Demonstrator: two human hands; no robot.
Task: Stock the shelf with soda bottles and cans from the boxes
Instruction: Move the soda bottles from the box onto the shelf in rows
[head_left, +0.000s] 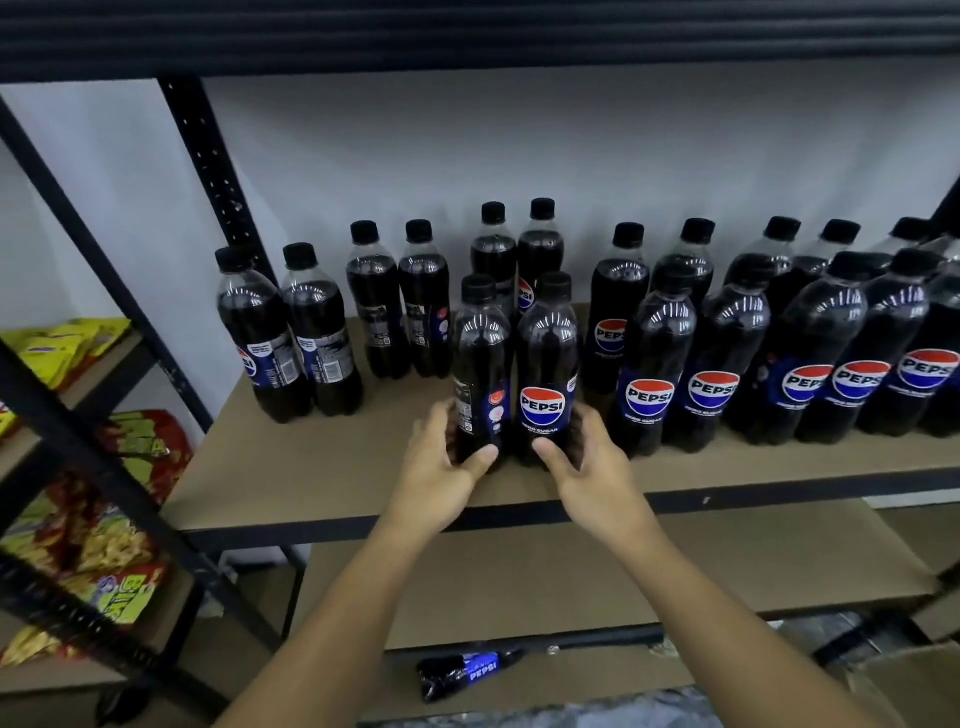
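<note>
Bottles (545, 364) stand upright (caps (554, 286) up), left hand (441, 465) and right hand (592, 465) gripping bases.

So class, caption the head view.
Left hand grips left Pepsi bottle, right hand right Pepsi bottle, on the shelf.

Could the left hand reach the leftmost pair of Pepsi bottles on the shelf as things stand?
Probably yes: only bare shelf board lies between the left hand and the leftmost Pepsi pair, though it grips a Pepsi bottle.

"PEPSI" and "ZERO SUGAR" stood on the front right bottle (543, 405); the front left bottle (480, 364) carried illegible small print. Neighbouring bottles (649, 397) and a dark item (462, 673) below read "PEPSI".
</note>
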